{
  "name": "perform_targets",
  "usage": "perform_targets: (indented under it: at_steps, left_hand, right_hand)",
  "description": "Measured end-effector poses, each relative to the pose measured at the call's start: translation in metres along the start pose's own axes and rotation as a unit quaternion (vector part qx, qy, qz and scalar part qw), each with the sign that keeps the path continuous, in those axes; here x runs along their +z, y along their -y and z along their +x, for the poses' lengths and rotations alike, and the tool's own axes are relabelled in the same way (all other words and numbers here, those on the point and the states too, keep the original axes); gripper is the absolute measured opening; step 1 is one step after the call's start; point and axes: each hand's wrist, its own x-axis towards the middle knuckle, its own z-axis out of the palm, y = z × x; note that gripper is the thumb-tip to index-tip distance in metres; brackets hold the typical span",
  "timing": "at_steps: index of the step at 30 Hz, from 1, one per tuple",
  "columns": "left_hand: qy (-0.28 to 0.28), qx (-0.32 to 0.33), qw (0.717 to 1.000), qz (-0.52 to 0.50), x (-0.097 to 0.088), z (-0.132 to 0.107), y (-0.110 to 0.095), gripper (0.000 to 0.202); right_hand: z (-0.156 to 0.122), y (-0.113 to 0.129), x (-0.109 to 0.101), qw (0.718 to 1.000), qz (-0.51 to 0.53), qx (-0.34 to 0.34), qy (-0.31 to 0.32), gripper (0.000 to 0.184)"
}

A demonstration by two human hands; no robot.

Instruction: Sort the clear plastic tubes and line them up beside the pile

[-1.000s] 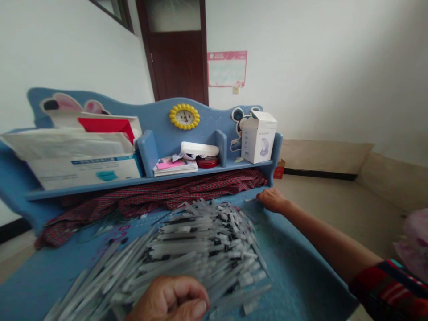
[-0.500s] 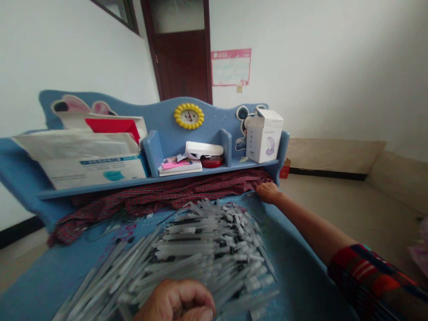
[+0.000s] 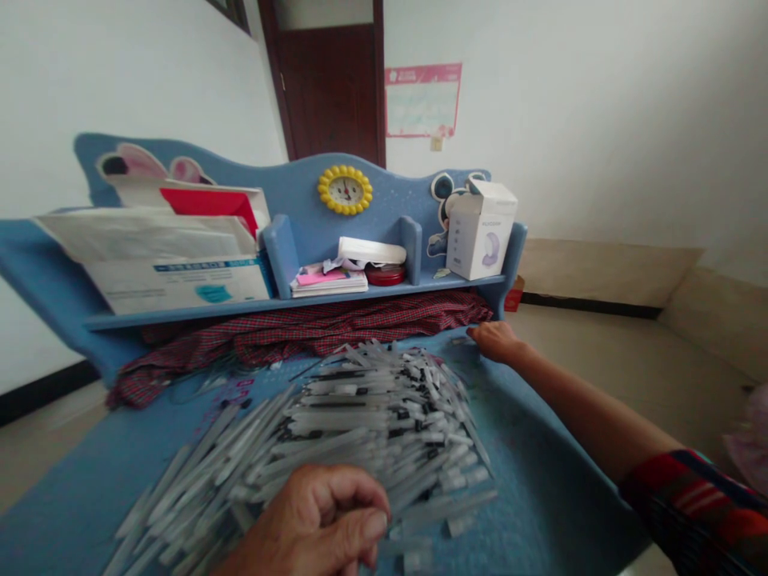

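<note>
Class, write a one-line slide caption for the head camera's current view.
Left hand curled near translucent sticks heaped on a blue desk; right hand near its far right corner.

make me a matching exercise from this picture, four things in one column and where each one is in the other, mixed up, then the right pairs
Things
1. left hand
2. right hand
3. red checked cloth
4. yellow-rimmed clock

Places
A. bunched beneath the shelf
B. on the blue back panel, above the middle compartment
C. curled, low in the picture, by the translucent plastic pieces
D. at the end of an outstretched arm, near the far right of the blue desk

Right pairs
1-C, 2-D, 3-A, 4-B
</note>
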Motion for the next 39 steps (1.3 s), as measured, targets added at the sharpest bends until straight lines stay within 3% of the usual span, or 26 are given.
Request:
perform_targets:
  at_steps: [5,10,14,18,21,25,39]
  left_hand:
    - [-0.039,0.034,0.999,0.012,-0.007,0.001,-0.001,0.027]
    - [-0.174,0.107,0.978,0.038,-0.014,0.002,-0.007,0.024]
    - [-0.323,0.178,0.92,0.133,-0.019,0.003,-0.009,0.017]
    - [-0.39,0.259,0.849,0.246,-0.023,0.006,-0.002,0.013]
    - [-0.412,0.308,0.803,0.301,-0.025,0.007,0.004,0.013]
    - [-0.421,0.339,0.772,0.335,-0.027,0.008,0.006,0.012]
    - [-0.402,0.368,0.744,0.387,-0.029,0.009,0.007,0.01]
  right_hand:
    - [-0.022,0.012,-0.008,0.998,0.05,-0.013,-0.039,0.026]
    - [-0.056,0.043,-0.03,0.985,0.122,-0.093,-0.082,0.024]
    - [-0.083,0.077,-0.05,0.958,0.18,-0.18,-0.13,0.024]
    - [-0.101,0.109,-0.062,0.942,0.172,-0.234,-0.168,0.026]
    - [-0.105,0.125,-0.065,0.951,0.121,-0.226,-0.175,0.024]
    - [-0.102,0.134,-0.064,0.956,0.084,-0.212,-0.185,0.018]
    - [-0.094,0.139,-0.055,0.953,0.105,-0.203,-0.199,0.018]
